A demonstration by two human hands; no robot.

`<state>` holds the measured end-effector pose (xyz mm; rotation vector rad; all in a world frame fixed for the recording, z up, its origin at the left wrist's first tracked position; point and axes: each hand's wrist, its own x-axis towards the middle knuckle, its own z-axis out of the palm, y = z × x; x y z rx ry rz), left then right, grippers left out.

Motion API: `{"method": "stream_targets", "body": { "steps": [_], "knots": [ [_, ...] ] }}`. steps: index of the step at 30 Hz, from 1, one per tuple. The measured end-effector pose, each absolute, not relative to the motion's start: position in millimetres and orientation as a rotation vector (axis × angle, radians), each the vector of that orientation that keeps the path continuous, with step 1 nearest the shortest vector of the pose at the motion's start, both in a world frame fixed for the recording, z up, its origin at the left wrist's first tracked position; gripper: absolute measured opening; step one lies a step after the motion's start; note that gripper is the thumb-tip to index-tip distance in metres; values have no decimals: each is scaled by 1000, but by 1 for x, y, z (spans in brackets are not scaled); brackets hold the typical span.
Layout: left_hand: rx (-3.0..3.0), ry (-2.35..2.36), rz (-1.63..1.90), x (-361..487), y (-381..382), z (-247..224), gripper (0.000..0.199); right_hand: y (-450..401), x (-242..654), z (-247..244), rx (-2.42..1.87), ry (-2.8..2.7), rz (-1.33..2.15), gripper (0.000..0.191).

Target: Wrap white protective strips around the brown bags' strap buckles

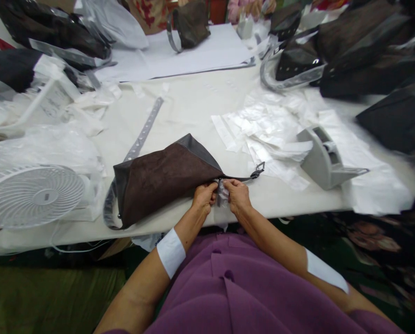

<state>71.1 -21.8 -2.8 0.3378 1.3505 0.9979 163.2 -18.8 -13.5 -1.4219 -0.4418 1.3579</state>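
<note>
A dark brown bag (162,178) with black end panels lies on its side at the table's front edge. Its strap with a buckle (258,170) reaches out to the right, and a wrapped strap (145,130) extends behind it. At the bag's right end my left hand (205,195) is closed in a pinch, beside a small piece of clear plastic (223,194). Just to the right, my right hand (237,195) pinches the plastic's other side. What the left fingertips hold is too small to make out.
A white fan (43,197) stands at the left near plastic wrap. A grey tape dispenser (324,157) and white paper pieces (270,130) are on the right. More dark bags (364,51) lie farther back; people are partly visible beyond the table (193,97).
</note>
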Motion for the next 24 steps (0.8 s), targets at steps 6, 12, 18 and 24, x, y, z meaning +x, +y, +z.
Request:
{"method": "stream_targets", "body": {
  "steps": [6,12,18,24],
  "knots": [
    [295,1364,905,67,-14,-4,29,-17,164,-12,-1451,-439,1391,19],
    [299,1337,883,66,-12,-1,28,-15,167,-8,-1438,-420,1512,23],
    [318,1337,912,68,-14,-4,28,-15,170,-7,-1503,-525,1666,27],
    [314,1328,939,69,-15,-9,25,-12,168,-16,-1497,-565,1568,20]
  ]
}}
